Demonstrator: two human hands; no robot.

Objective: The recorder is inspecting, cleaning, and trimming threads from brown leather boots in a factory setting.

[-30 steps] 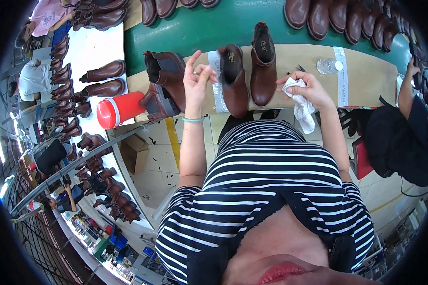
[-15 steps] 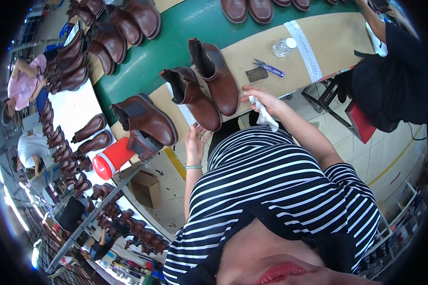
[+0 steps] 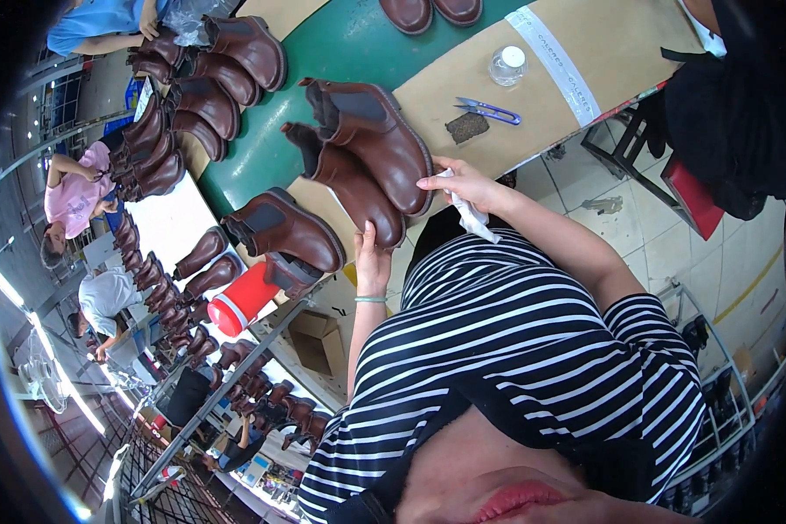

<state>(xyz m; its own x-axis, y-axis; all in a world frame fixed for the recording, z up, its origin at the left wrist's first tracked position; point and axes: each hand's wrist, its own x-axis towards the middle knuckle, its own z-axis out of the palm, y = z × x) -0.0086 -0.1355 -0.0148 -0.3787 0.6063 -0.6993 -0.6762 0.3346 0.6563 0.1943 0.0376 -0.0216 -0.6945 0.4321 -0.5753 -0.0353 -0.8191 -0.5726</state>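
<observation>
Two brown leather ankle boots with dark elastic sides stand before me, pressed side by side, toes toward me. My left hand [image 3: 374, 260] grips the toe of the left ankle boot [image 3: 351, 185], its thumb on the upper. My right hand [image 3: 465, 185] has its thumb over the toe of the right ankle boot [image 3: 382, 144]. A crumpled white cloth [image 3: 470, 217] hangs from that same hand. Whether the soles still rest on the table I cannot tell. To the left, another brown boot [image 3: 293, 229] lies on its side atop a further one.
Right of the boots lie blue-handled thread snips [image 3: 489, 111], a dark abrasive pad [image 3: 468, 128] and a clear white-capped jar [image 3: 507, 65]. A red bottle [image 3: 244, 297] lies at the left table end. Rows of boots and people occupy the left; a red-seated stool [image 3: 692, 199] stands right.
My hands have closed on the boots' toes, and the pair has come together and tilted. The view has shifted slightly, and a person in blue now shows at the upper left.
</observation>
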